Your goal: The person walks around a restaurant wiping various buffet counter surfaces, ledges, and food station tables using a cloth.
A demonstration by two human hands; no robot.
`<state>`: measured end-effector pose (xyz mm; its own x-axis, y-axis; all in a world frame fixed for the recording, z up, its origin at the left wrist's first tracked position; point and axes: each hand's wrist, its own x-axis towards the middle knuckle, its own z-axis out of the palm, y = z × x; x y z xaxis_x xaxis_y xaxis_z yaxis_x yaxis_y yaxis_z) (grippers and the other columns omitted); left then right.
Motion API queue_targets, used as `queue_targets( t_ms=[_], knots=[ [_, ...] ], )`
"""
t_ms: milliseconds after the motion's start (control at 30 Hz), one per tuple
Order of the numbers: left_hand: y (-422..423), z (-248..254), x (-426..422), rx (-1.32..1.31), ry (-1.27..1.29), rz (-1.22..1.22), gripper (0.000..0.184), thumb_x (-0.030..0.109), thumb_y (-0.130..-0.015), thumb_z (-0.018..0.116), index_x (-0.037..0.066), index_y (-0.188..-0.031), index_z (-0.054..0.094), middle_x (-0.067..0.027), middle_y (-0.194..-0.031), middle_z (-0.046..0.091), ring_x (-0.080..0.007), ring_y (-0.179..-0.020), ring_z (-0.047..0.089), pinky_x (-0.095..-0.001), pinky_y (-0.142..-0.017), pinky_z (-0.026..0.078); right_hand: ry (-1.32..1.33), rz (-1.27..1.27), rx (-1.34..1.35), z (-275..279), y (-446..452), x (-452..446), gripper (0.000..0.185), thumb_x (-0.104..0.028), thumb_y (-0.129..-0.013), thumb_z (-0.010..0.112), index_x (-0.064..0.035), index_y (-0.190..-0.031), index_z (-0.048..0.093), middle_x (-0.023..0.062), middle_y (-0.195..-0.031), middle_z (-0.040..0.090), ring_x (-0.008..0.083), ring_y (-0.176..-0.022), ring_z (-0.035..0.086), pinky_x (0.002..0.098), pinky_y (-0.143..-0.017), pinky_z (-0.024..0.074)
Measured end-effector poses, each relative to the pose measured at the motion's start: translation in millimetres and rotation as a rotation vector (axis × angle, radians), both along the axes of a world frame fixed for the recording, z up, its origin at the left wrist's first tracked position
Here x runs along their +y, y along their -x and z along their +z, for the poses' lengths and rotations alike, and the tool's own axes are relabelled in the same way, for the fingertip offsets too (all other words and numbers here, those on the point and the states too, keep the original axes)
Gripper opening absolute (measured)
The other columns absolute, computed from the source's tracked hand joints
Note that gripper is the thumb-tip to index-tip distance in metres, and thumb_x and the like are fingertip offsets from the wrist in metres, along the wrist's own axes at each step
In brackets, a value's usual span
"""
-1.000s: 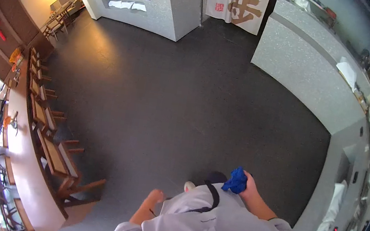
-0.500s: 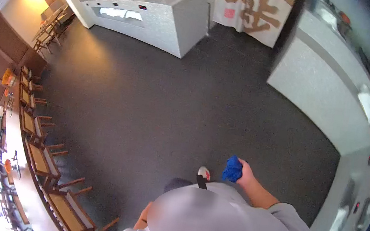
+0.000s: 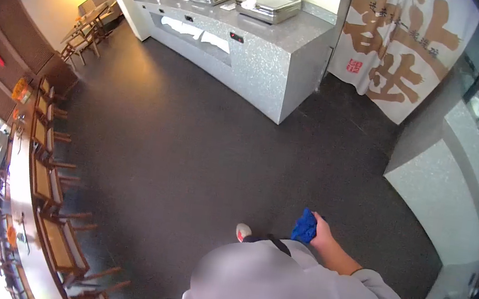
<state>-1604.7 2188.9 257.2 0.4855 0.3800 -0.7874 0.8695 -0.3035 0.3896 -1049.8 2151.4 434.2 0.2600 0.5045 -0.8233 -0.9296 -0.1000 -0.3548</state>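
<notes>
A crumpled blue cloth (image 3: 304,226) is in my right hand (image 3: 321,233), held in front of my body at the lower centre right. My fingers are wrapped round its right side, and the cloth hangs over the dark floor. My left hand does not show; only the light sleeve and shirt are visible at the lower left of my body. One light shoe (image 3: 243,231) shows just beyond my shirt, left of the cloth.
Ahead stands a grey speckled counter (image 3: 254,82) with metal chafing dishes (image 3: 269,5). A printed curtain (image 3: 395,49) hangs to its right. Another grey counter (image 3: 438,182) curves along the right. Chairs (image 3: 57,243) line a long table (image 3: 31,213) on the left.
The front counter and curtain now appear nearer and larger. My left hand has dropped out of view. The blue cloth stays in my right hand.
</notes>
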Motion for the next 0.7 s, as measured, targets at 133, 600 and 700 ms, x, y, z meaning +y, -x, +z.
queue_targets(
  t_ms=[133, 600, 700],
  knots=[
    [-53.6, -10.1, 225.2, -0.145, -0.241, -0.522, 0.031, 0.029, -0.089, 0.058, 0.009, -0.109, 0.070, -0.0073, -0.107, 0.074, -0.0249, -0.096, 0.070, -0.0402, -0.077, 0.057, -0.020, -0.082, -0.056, 3.7, -19.6, 94.6, 0.028, -0.029, -0.107, 0.049, -0.0071, -0.119, 0.062, 0.0132, -0.105, 0.070, 0.0326, -0.096, 0.070, 0.0503, -0.089, 0.0575],
    [-200.4, 23.3, 603.9, 0.047, 0.204, 0.572, 0.020, 0.021, -0.097, 0.057, 0.006, -0.100, 0.070, -0.0079, -0.090, 0.072, -0.0178, -0.078, 0.069, -0.0333, -0.066, 0.054, -0.038, -0.287, -0.596, -7.7, -248.5, 497.5, 0.028, -0.030, -0.103, 0.059, -0.0075, -0.119, 0.064, 0.0084, -0.108, 0.068, 0.0224, -0.095, 0.067, 0.0398, -0.085, 0.0568],
    [-216.6, 39.7, 646.7, 0.095, 0.072, 0.368, 0.020, 0.021, -0.097, 0.057, 0.005, -0.099, 0.069, -0.0096, -0.090, 0.072, -0.0190, -0.079, 0.069, -0.0347, -0.067, 0.054, 0.076, -0.172, -0.952, 42.5, -311.1, 606.9, 0.028, -0.030, -0.100, 0.066, -0.0065, -0.114, 0.071, 0.0061, -0.112, 0.069, 0.0178, -0.101, 0.064, 0.0328, -0.092, 0.0510]
  ],
)
